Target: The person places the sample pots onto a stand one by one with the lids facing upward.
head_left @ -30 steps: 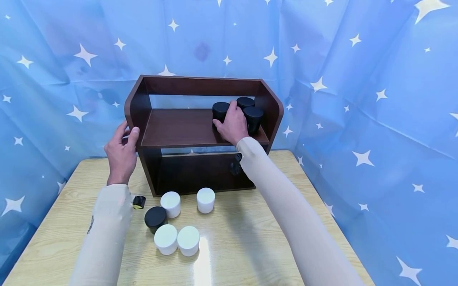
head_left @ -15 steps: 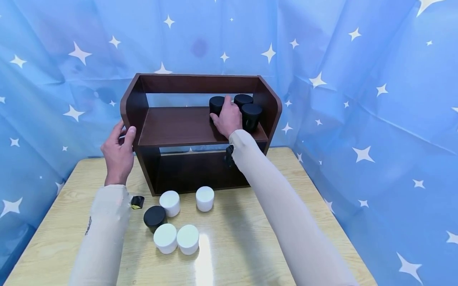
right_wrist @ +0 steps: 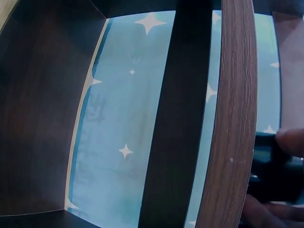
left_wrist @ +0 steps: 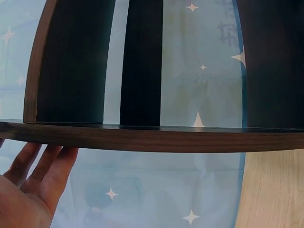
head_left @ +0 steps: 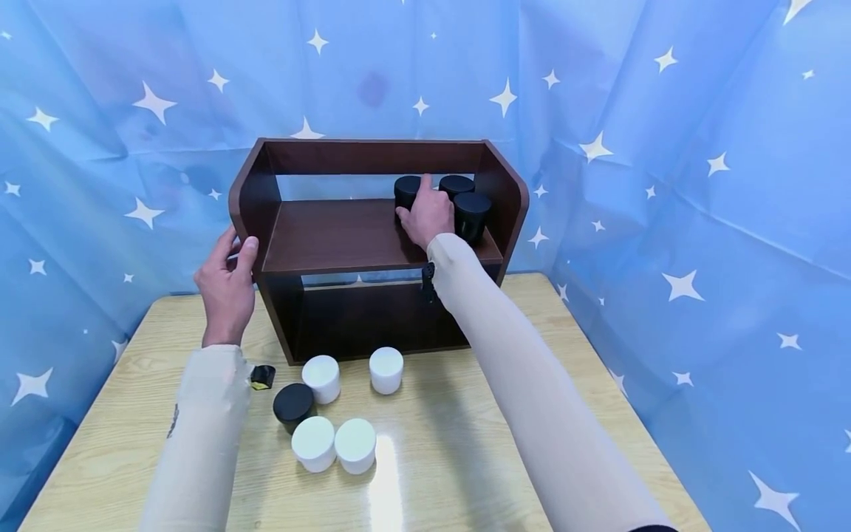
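My right hand grips a black round jar on the upper level of a dark brown wooden shelf. Thumb and fingers sit on either side of the jar in the right wrist view, partly hidden by the shelf board. Two more black jars stand just right of that hand, one at the back and one nearer the front. My left hand rests against the outside of the shelf's left side panel. Its fingers reach up to the panel fairly straight in the left wrist view.
Before the shelf, several white jars and one black jar stand on the light wooden table. The shelf's lower level is open at the front. A blue star-patterned curtain hangs behind and to the right.
The right hand and its black jar have shifted slightly back on the upper shelf. The left hand stays at the side panel, and the jars on the table keep their places.
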Motion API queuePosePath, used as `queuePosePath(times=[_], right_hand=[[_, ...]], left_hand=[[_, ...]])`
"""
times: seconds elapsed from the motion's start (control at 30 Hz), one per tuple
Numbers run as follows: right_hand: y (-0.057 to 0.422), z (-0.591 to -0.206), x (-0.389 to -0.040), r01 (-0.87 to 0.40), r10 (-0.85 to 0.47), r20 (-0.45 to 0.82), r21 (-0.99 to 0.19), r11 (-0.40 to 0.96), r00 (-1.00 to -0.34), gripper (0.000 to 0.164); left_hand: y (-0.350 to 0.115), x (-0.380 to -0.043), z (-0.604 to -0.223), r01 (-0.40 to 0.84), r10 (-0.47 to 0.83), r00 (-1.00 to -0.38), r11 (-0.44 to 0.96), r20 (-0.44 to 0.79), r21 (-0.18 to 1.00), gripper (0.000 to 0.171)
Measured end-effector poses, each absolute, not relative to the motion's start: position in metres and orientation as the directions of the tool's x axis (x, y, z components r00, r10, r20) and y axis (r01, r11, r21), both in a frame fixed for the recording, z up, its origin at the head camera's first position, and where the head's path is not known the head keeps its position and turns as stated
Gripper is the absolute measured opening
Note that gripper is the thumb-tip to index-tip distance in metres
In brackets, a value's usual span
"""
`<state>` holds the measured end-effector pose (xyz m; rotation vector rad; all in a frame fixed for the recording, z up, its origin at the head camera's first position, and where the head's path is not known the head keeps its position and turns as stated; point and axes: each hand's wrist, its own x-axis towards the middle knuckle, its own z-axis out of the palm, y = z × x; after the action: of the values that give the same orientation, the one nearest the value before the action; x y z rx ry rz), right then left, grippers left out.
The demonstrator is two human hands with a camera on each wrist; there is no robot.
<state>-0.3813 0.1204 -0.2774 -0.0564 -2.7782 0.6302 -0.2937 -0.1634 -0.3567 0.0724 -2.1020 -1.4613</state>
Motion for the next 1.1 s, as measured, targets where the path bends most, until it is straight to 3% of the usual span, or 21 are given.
queuePosePath(times=[1.1], right_hand=[[0.1166,-0.2839,-0.3841,0.013,0.176,0.267,-0.519,0.855,-0.947,0.069]], left_hand=[[-0.1644,-0.2939,-0.358,0.279,-0.36,-0.826,0.408,0.434,0.869,0.035]])
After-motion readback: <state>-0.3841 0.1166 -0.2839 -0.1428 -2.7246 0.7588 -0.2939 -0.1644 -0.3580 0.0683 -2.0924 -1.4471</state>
